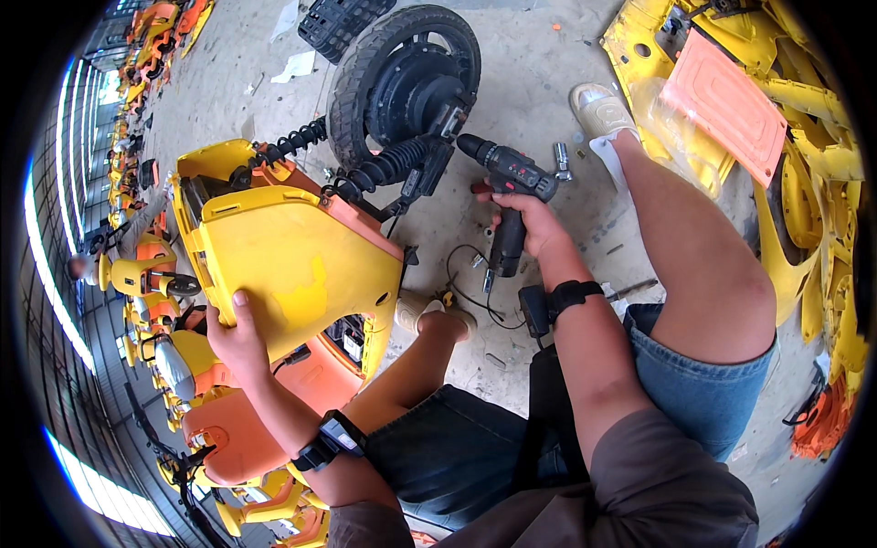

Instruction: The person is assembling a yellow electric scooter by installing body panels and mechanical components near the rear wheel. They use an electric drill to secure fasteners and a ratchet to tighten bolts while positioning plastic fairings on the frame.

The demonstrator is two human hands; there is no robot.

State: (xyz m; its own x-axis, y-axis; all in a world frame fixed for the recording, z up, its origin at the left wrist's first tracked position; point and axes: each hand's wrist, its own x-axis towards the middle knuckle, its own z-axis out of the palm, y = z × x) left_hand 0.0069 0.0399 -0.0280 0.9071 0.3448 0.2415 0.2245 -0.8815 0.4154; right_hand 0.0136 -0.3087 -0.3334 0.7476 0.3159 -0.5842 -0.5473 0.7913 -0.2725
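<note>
My right hand (pixel 539 224) is wrapped round the grip of a black cordless drill (pixel 519 173). Its chuck points up and left, close to the metal bracket at the hub of a black-tyred wheel (pixel 345 114). Two black shock absorbers (pixel 388 166) run from the wheel side to a yellow scooter body panel (pixel 265 242). At the panel's lower left edge, my left hand (pixel 239 340) grips with the thumb on the face; its other fingers are mostly hidden behind the edge. Beside the drill head is a shiny metal socket piece (pixel 562 163).
Yellow scooter panels (pixel 804 100) and an orange panel (pixel 726 105) are piled at the right. A black crate (pixel 338 26) stands beyond the wheel. A thin black cable (pixel 466 292) lies on the concrete floor by my foot. Yellow and orange scooters (pixel 151 265) line the left.
</note>
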